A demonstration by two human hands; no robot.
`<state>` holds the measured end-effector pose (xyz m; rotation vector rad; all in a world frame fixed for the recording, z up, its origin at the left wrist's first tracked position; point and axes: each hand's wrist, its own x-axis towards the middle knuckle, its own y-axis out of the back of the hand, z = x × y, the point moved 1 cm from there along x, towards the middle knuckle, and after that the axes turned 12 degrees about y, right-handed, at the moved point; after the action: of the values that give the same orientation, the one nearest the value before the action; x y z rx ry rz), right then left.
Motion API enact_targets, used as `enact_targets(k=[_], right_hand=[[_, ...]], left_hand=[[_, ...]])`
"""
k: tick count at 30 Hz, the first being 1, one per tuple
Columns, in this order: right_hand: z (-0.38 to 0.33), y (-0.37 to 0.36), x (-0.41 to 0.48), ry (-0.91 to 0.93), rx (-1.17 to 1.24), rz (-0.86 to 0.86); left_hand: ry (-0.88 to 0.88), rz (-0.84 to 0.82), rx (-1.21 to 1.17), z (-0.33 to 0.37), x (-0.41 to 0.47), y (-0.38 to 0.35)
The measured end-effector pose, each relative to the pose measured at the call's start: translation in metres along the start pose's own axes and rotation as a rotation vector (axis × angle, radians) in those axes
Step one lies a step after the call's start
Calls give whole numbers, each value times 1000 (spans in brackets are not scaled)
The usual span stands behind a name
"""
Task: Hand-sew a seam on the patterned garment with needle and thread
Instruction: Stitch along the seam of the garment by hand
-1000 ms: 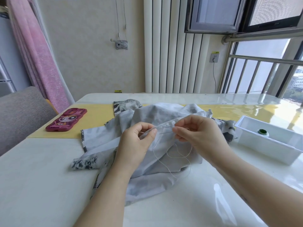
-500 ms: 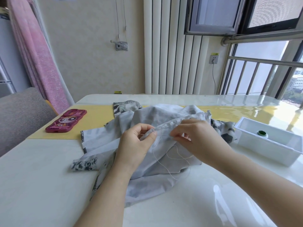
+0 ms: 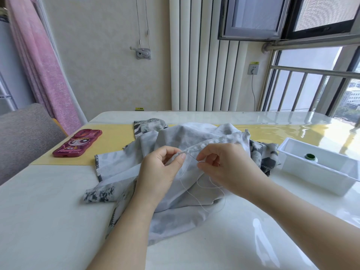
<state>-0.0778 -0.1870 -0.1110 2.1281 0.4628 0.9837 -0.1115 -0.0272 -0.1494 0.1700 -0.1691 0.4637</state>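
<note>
Right hand [image 3: 224, 164] edged leftward; pinched needle [image 3: 194, 158] slants up-left toward seam [image 3: 206, 145].

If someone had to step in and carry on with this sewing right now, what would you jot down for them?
Left hand: pinches the folded hem of the garment, which is bunched on the table.
Right hand: pinches the needle, its tip at the hem.
The thread trails in loose loops over the cloth below the hands.
The white tray on the right holds a green spool.
Done: needle threaded, stitching under way; how far the seam reaches cannot be told.
Left: push the needle through, draw the thread taut, go on along the hem.
</note>
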Motion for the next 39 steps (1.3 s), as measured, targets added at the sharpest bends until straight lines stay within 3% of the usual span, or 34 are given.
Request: enact_targets(k=[14, 20, 23, 26, 34, 39], right_hand=[[-7, -2, 6, -10, 75, 13], [-9, -3, 18, -104, 380, 52], [-10, 4, 13, -107, 662, -41], [-7, 10, 7, -90, 746, -173], [-10, 5, 17, 184, 187, -33], [-11, 23, 23, 128, 61, 5]], left_hand=[[-75, 7, 43, 2, -4, -1], [-132, 26, 64, 3, -5, -2], [-98, 34, 32, 4, -3, 0], [-88, 41, 3, 3, -2, 1], [-97, -13, -84, 6, -5, -1], [-114, -20, -110, 6, -6, -3]])
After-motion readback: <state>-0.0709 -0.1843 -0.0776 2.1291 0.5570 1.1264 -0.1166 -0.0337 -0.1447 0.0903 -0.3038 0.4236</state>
